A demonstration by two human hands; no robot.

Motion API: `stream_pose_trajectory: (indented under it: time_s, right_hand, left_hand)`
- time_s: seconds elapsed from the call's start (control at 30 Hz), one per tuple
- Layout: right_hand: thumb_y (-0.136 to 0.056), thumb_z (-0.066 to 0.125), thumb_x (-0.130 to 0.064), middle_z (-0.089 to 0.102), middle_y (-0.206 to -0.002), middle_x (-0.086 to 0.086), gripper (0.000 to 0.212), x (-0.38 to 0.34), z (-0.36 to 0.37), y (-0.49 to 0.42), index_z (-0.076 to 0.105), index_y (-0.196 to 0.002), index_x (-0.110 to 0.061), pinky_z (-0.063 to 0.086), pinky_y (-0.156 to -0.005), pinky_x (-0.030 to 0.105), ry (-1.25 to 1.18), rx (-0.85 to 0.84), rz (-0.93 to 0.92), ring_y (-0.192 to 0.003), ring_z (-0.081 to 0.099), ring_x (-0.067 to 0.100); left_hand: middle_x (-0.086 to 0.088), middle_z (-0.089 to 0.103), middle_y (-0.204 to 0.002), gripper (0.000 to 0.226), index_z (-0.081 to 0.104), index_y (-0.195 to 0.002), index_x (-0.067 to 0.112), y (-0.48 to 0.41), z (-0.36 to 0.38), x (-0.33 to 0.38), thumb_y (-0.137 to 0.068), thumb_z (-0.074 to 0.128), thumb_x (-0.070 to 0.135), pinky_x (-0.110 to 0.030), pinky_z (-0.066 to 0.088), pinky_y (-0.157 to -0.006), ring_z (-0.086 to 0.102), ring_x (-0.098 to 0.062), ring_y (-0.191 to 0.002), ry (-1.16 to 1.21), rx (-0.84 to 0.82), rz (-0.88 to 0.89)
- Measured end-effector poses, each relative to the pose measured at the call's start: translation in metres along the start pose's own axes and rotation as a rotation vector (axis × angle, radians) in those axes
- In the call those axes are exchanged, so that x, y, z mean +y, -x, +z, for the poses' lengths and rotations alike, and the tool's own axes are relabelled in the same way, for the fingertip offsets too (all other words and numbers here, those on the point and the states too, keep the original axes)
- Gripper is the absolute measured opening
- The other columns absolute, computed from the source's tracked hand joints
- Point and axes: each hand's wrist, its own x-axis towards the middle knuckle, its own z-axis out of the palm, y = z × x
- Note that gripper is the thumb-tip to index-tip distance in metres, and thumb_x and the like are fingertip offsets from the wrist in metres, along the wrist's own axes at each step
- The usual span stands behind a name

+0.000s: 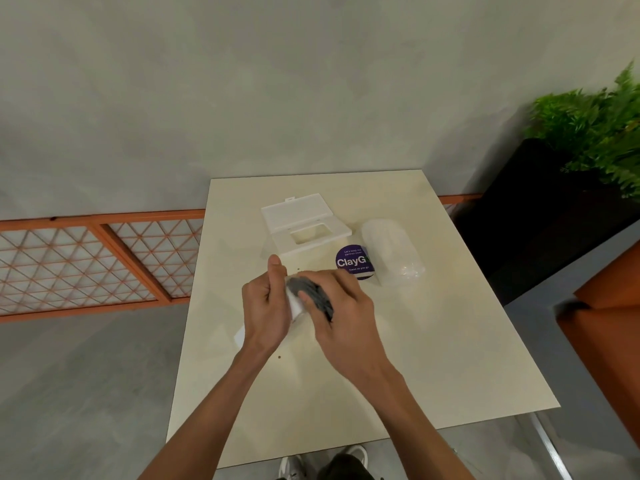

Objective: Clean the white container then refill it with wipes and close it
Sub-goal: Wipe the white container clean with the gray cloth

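– White plastic, is that the container? Where is it?
– Yes. My left hand (266, 306) grips the white container (296, 304) over the middle of the bench (415, 341), fingers curled round it to steady it. My right hand (346, 323) pinches a grey cloth (311, 292) against it, wiping, I judge.
– And the other parts?
– Its lid (304, 220) lies further back, flap open, clear of my work. A clear pack of wipes (393, 252) lies to the right, beside a purple round label (353, 263), probably for the refill.

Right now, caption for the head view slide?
Left hand holds white container; right hand presses grey cloth against it, lid open behind.
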Motion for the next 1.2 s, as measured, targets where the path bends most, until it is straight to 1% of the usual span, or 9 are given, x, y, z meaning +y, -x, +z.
stream_pose_trajectory:
  time_s: [0.13,0.3,0.47,0.6,0.67,0.77,0.97,1.07,1.2]
  right_hand:
    - [-0.107,0.066,-0.022,0.064,-0.128,0.0,0.023,0.022,-0.001,-0.015,0.073,-0.129,-0.019,0.046,-0.103,0.012,0.056,0.111,0.116,-0.113,0.057,0.001]
    - [-0.108,0.067,-0.024,0.063,-0.129,-0.007,0.028,-0.003,0.009,-0.001,0.071,-0.135,-0.024,0.051,-0.103,0.021,-0.048,0.049,-0.029,-0.12,0.064,0.015]
    - [-0.107,0.068,-0.026,0.068,-0.124,-0.008,0.025,0.031,-0.002,-0.009,0.074,-0.131,-0.024,0.052,-0.099,0.02,0.005,0.147,0.148,-0.113,0.056,-0.01]
    - [-0.108,0.067,-0.022,0.064,-0.132,-0.009,0.029,0.014,0.008,-0.007,0.07,-0.137,-0.024,0.049,-0.104,0.024,0.057,0.101,0.067,-0.121,0.057,0.014]
    - [-0.108,0.067,-0.019,0.061,-0.137,-0.009,0.035,0.008,0.012,0.001,0.067,-0.142,-0.024,0.045,-0.106,0.02,0.076,0.068,-0.025,-0.124,0.056,0.016]
    - [-0.11,0.064,-0.022,0.061,-0.135,-0.012,0.033,0.02,0.01,-0.005,0.065,-0.143,-0.027,0.049,-0.106,0.024,0.053,0.101,0.082,-0.123,0.057,0.013]
    - [-0.109,0.064,-0.025,0.064,-0.127,-0.011,0.03,0.035,0.002,-0.026,0.069,-0.138,-0.024,0.049,-0.101,0.014,-0.051,0.168,0.254,-0.114,0.064,0.006]
    - [-0.109,0.061,-0.037,0.062,-0.128,-0.016,0.034,0.034,-0.002,-0.029,0.067,-0.141,-0.027,0.041,-0.098,0.004,-0.086,0.155,0.32,-0.116,0.06,-0.004]
    - [-0.111,0.055,-0.036,0.057,-0.142,-0.011,0.04,0.019,0.005,-0.008,0.061,-0.15,-0.025,0.038,-0.108,0.007,-0.091,0.134,0.235,-0.128,0.052,-0.01]
  left_hand:
    - [0.001,0.027,-0.057,0.062,0.024,-0.064,0.01,0.004,0.006,0.0,-0.115,0.037,0.043,-0.032,0.026,-0.055,0.028,-0.015,-0.056,-0.023,0.022,-0.035]
    - [-0.019,0.034,-0.058,0.074,0.033,-0.064,-0.001,-0.006,0.004,0.002,-0.111,0.035,0.056,-0.042,0.03,-0.056,0.035,-0.02,-0.058,0.002,-0.008,-0.053]
    - [-0.005,0.025,-0.061,0.062,0.024,-0.067,0.007,-0.002,0.004,0.007,-0.114,0.039,0.045,-0.03,0.024,-0.054,0.026,-0.017,-0.058,-0.013,0.036,-0.095]
    - [-0.007,0.029,-0.061,0.065,0.026,-0.067,0.005,-0.007,0.009,0.005,-0.113,0.039,0.05,-0.031,0.027,-0.055,0.029,-0.018,-0.059,0.006,0.031,-0.14]
    - [-0.009,0.032,-0.062,0.069,0.029,-0.067,0.004,-0.01,0.009,0.003,-0.111,0.038,0.056,-0.033,0.029,-0.056,0.032,-0.019,-0.061,0.022,-0.007,-0.16]
    - [0.0,0.031,-0.062,0.063,0.029,-0.069,0.012,-0.008,0.007,0.005,-0.109,0.037,0.059,-0.028,0.027,-0.056,0.03,-0.014,-0.061,-0.012,-0.094,-0.167]
    - [0.001,0.053,-0.079,0.038,0.056,-0.09,0.011,-0.005,-0.009,-0.007,-0.106,0.062,0.045,-0.034,0.039,-0.067,0.048,-0.017,-0.073,0.098,-0.446,-0.2]
    - [-0.008,0.076,-0.099,0.016,0.073,-0.111,0.012,-0.004,-0.013,-0.003,-0.105,0.067,0.026,-0.035,0.053,-0.076,0.067,-0.019,-0.086,0.186,-0.438,-0.227]
    - [-0.02,0.076,-0.101,0.014,0.074,-0.106,0.009,-0.002,-0.012,-0.003,-0.104,0.068,0.021,-0.04,0.054,-0.077,0.069,-0.024,-0.086,0.215,-0.344,-0.237]
